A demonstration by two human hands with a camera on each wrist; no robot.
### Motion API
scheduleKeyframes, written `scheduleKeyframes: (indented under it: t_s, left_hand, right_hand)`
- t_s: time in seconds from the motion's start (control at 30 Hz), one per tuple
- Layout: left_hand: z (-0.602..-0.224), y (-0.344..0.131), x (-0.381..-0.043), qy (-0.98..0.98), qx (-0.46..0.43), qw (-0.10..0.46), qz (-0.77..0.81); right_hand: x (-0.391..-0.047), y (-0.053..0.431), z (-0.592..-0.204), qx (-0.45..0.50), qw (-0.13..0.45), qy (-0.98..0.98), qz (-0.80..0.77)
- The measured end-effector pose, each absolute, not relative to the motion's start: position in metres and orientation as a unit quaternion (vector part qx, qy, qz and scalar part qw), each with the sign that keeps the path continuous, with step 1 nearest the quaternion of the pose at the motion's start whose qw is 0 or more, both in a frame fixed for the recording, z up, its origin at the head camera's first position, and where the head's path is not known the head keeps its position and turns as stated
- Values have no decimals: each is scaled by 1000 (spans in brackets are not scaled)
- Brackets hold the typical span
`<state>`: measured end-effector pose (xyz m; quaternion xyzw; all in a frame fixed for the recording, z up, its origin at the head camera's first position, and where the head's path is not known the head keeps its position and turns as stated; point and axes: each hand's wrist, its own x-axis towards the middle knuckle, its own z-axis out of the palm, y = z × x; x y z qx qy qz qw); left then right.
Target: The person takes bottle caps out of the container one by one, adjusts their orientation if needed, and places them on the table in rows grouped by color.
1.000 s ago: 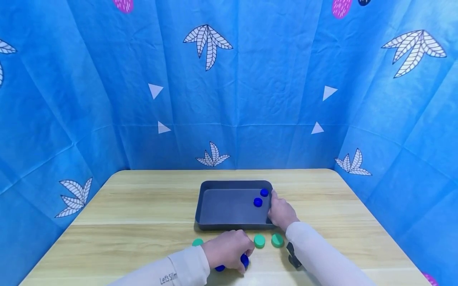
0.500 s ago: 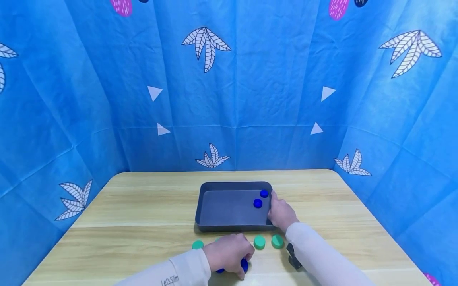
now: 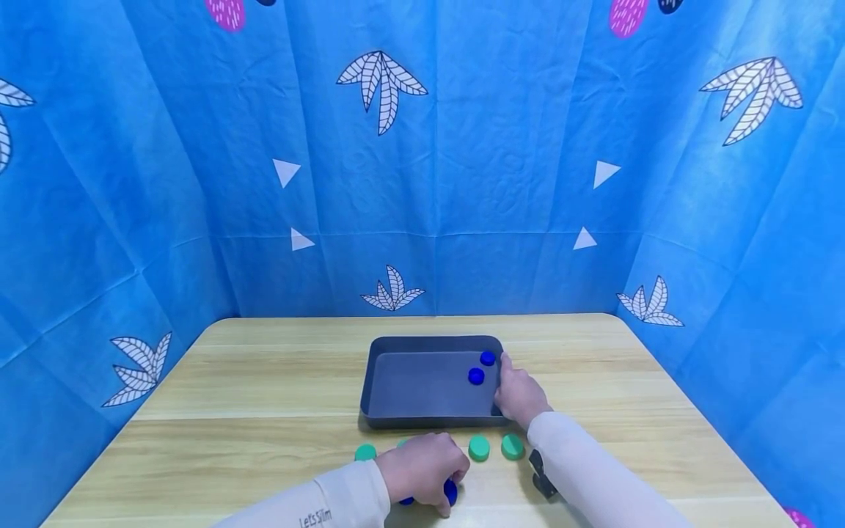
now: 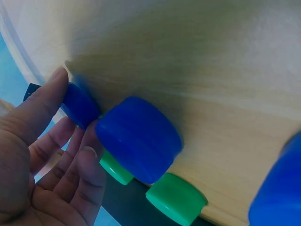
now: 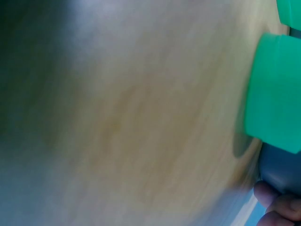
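Observation:
My left hand pinches a blue bottle cap between thumb and fingers over the near part of the table. In the left wrist view, the thumb lies along one side of that cap. A second blue cap stands right beside the fingers, mostly hidden by the hand in the head view. Over at the tray, my right hand grips the right rim of the dark grey tray. Two blue caps lie inside it, toward the right. The right wrist view shows only curled fingertips at the tray.
Green caps stand in a row between the tray and me, one partly behind the left hand. Another blue cap shows at the left wrist view's edge. A wooden table bears everything, with a blue patterned curtain around it.
The left hand has dipped slightly toward the near edge, still at the same blue cap. My right hand stays on the tray rim, and the head view has tilted a little.

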<state>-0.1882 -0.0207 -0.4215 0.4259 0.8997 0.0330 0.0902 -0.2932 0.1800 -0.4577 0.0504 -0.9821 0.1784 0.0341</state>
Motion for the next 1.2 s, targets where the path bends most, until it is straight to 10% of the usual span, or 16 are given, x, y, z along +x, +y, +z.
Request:
scheduleKeyframes:
  t_s: [1.2]
  left_hand:
    - [-392, -55, -212, 929, 345, 19, 135]
  right_hand:
    - [-294, 181, -456, 64, 33, -983, 171]
